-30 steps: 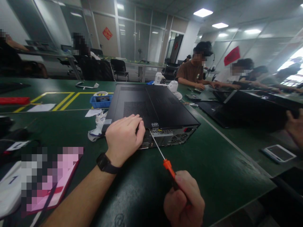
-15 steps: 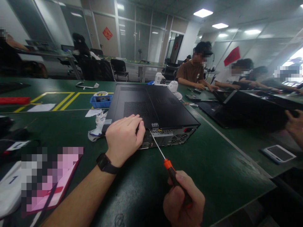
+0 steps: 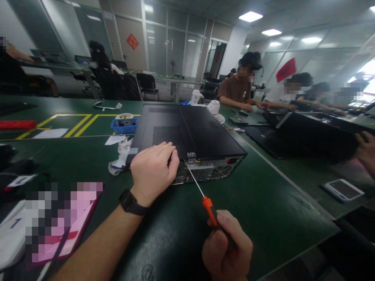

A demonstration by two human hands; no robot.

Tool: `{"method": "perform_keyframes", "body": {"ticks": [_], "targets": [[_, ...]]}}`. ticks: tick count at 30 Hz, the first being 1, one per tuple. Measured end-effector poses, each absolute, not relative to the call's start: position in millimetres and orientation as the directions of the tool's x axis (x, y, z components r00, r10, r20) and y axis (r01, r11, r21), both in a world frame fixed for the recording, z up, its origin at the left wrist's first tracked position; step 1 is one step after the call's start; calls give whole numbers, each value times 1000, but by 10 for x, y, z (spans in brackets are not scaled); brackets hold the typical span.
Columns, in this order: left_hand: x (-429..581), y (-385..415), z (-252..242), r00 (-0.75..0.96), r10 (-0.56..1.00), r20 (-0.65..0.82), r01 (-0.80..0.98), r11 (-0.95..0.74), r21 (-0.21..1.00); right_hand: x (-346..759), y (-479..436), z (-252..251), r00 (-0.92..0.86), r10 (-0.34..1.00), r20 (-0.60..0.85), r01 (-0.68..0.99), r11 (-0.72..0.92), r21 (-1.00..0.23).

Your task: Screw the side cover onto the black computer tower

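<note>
A black computer case (image 3: 202,132) lies flat on the green table, its rear panel with the fan grille (image 3: 222,171) facing me. My left hand (image 3: 155,166) rests flat on the near edge of the case top, fingers stretched out, holding nothing. With fingers wrapped around its handle, my right hand (image 3: 228,246) grips an orange and black screwdriver (image 3: 207,203). The thin shaft points up and left, and its tip meets the upper rear edge of the case, just right of my left hand. Whatever the tip touches is too small to make out.
Left of the case are a blue bin (image 3: 125,125), a roll of tape (image 3: 124,116) and a crumpled white glove (image 3: 120,156). A pink folder (image 3: 84,218) lies at near left. At right are a white-framed device (image 3: 342,190) and black panels (image 3: 319,136). Several people work beyond.
The screwdriver's handle appears turned slightly in my right hand, with more orange showing. Its tip stays at the same spot, and my left hand has not moved on the case.
</note>
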State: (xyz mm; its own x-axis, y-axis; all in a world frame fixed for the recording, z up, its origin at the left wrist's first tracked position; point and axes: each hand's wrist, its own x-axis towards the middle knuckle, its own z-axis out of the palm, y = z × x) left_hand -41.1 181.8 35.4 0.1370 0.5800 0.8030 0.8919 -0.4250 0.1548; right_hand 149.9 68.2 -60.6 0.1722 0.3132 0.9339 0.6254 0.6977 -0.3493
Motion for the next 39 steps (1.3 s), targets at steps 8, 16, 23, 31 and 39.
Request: {"method": "perform_keyframes", "body": {"ticks": [8, 16, 23, 31, 39], "targets": [[-407, 1807, 368, 137, 582, 801, 894, -421, 153, 1456, 681, -599, 175, 360, 916, 547, 739, -395], [-409, 1808, 370, 135, 588, 797, 894, -420, 158, 1424, 701, -430, 177, 312, 933, 595, 721, -354], [-395, 1797, 382, 141, 580, 802, 898, -416, 143, 1498, 697, -517, 150, 328, 933, 620, 704, -347], [-403, 1809, 366, 143, 575, 806, 899, -416, 137, 1465, 694, -564, 181, 349, 919, 515, 763, -391], [-413, 1815, 359, 138, 589, 796, 900, -409, 147, 1519, 663, -669, 203, 331, 921, 620, 685, -383]]}}
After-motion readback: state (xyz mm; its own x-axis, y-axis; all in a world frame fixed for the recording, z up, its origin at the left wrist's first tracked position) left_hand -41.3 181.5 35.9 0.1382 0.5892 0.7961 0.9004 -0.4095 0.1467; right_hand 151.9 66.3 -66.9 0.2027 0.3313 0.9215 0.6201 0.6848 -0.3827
